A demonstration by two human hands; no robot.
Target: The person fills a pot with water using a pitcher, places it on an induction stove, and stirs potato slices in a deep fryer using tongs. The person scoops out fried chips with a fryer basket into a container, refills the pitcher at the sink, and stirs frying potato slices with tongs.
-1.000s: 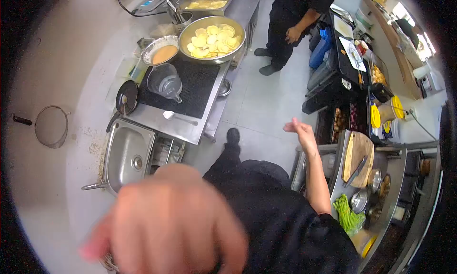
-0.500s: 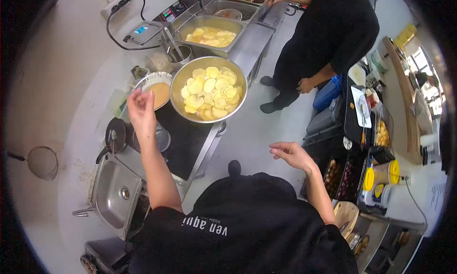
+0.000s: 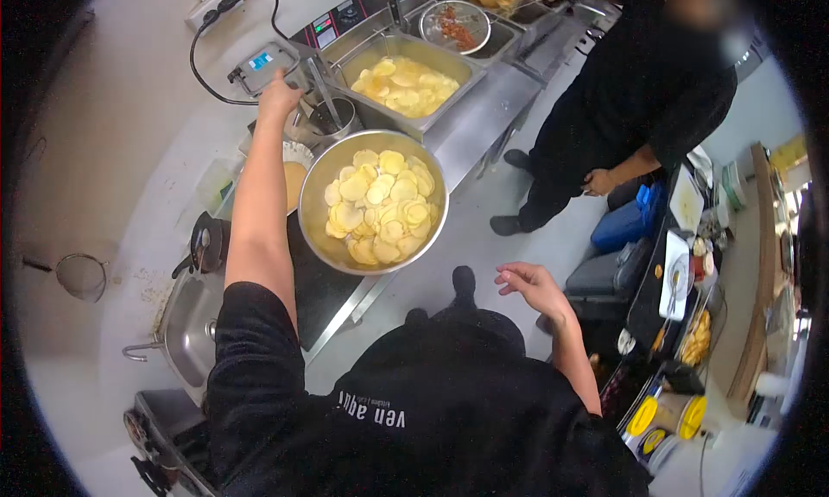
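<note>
My left hand (image 3: 281,98) reaches forward to a small device with a lit blue display (image 3: 262,62). One finger stretches toward it, and the hand appears to hold nothing; whether it touches is unclear. Below that arm sits a large metal bowl (image 3: 312,229) filled with thin potato slices (image 3: 380,208). My right hand (image 3: 534,288) hangs over the floor, loosely open, with nothing in it. Beside the left hand stands a metal pot (image 3: 344,117) with a long-handled utensil (image 3: 325,91) in it. A pale container of tan liquid (image 3: 294,182) is partly hidden behind my left forearm.
A fryer basin (image 3: 471,82) holds potato slices in yellow liquid. Beyond it, a sieve (image 3: 455,26) holds reddish food. A co-worker in black (image 3: 596,91) stands at front right. A sink (image 3: 190,333) lies left; tubs with yellow lids (image 3: 691,417) stand right.
My left hand has moved forward, from above the tan liquid to the display device. A sieve of reddish food now shows over the far basin. My right hand stays low and open.
</note>
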